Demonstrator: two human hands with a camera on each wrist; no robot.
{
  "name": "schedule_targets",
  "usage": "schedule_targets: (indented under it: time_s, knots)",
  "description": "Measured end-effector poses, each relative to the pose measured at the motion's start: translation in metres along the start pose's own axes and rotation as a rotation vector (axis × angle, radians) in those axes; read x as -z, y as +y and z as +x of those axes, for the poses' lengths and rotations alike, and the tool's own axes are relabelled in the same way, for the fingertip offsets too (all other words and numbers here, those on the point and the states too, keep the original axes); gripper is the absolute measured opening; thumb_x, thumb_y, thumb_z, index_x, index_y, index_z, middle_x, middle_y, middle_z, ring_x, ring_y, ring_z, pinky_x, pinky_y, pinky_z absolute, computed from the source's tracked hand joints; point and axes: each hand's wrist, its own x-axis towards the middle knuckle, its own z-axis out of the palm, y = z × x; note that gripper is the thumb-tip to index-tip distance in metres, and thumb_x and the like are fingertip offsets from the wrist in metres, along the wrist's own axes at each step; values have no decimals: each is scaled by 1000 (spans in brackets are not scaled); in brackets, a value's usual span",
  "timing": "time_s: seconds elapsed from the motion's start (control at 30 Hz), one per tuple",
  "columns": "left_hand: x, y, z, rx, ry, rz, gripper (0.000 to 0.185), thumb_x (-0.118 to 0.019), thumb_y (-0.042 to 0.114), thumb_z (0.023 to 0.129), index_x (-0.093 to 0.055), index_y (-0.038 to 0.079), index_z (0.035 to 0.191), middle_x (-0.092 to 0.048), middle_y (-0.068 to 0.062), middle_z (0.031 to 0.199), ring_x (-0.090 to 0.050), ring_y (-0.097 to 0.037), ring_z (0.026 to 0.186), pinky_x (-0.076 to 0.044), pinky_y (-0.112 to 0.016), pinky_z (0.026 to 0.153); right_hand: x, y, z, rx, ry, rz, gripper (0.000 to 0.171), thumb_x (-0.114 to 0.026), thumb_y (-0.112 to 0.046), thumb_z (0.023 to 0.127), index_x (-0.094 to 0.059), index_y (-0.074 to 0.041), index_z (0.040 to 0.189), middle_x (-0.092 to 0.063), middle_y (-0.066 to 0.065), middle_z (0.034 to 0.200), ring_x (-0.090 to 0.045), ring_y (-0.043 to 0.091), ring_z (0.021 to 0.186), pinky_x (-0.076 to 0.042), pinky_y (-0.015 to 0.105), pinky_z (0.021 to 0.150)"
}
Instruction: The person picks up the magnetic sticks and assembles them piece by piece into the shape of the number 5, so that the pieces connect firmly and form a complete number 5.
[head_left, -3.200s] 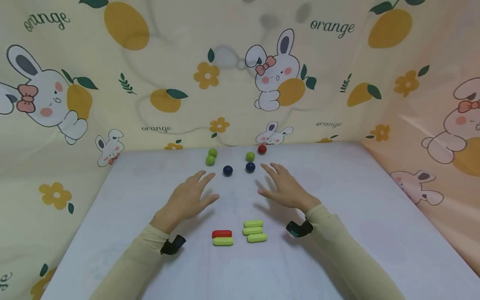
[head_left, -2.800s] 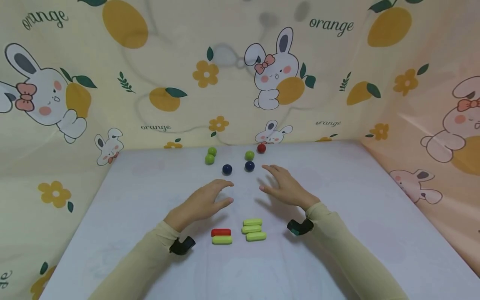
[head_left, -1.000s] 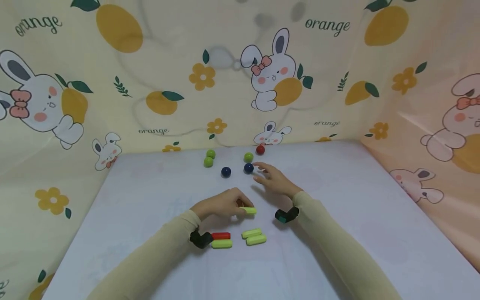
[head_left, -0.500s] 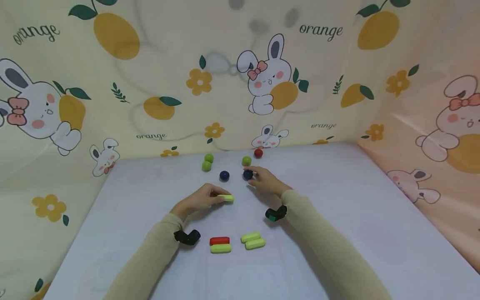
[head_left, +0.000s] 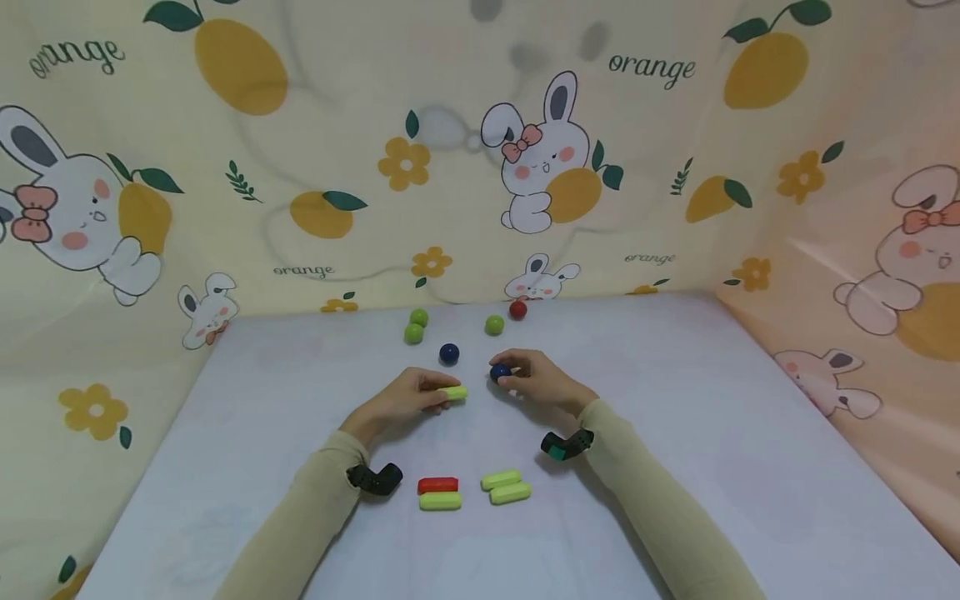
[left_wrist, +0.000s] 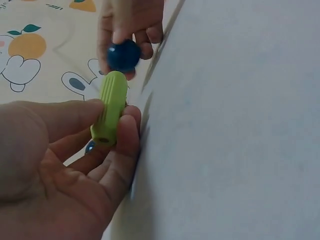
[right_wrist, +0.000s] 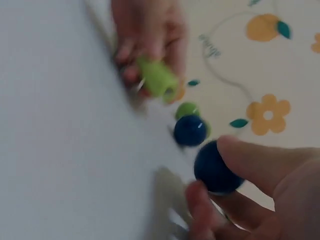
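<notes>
My left hand [head_left: 396, 402] pinches a light green ribbed rod [head_left: 456, 392] between thumb and fingers; in the left wrist view the rod [left_wrist: 113, 100] has a small hole in its near end. Across from it, my right hand [head_left: 546, 385] grips a dark blue ball [head_left: 498, 372]. The right wrist view shows that ball [right_wrist: 215, 170] between thumb and fingers, with the rod [right_wrist: 157, 79] farther off. A short gap separates ball and rod in the head view. Another dark blue ball [head_left: 449, 354] rests on the table just beyond the left hand.
Farther back on the white table [head_left: 675, 400] lie two green balls [head_left: 413, 333], a third green ball [head_left: 494, 325] and a red ball [head_left: 517, 310]. Nearer me are a red rod [head_left: 438, 485] beside a light green rod [head_left: 440, 502], plus two light green rods [head_left: 510, 493]. A printed cloth [head_left: 337, 142] rises behind.
My left hand took one light green rod from the right-hand group and carried it left and away from me. My right hand closed on the dark blue ball and drew it nearer.
</notes>
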Motion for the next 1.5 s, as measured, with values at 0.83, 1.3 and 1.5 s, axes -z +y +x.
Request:
schedule_targets:
  time_s: [0.83, 1.3, 1.5]
  knots:
    - [3, -4, -2, -86, -74, 42, 33, -54, 10, 104, -62, 2, 135, -70, -12, 117, -58, -13, 97, -49, -22, 87, -16, -7, 1, 27, -188, 136, 36, -68, -10, 97, -59, -6, 132, -65, 8, 122, -57, 18, 103, -47, 27, 91]
    - [4, -7, -5, -78, -65, 51, 36, -56, 13, 103, -59, 6, 138, -68, -12, 125, -61, -14, 103, -52, -25, 93, -18, -3, 3, 93, -145, 13, 34, -65, -6, 97, -62, -4, 131, -64, 17, 131, -57, 19, 105, -46, 29, 91]
    - [12, -4, -2, -52, -101, -18, 39, -46, 18, 109, -51, 5, 145, -70, -14, 114, -65, -14, 98, -55, -25, 92, -14, 0, 8, 66, -131, 18, 34, -65, -7, 97, -61, -5, 131, -64, 16, 133, -58, 20, 105, -48, 27, 87]
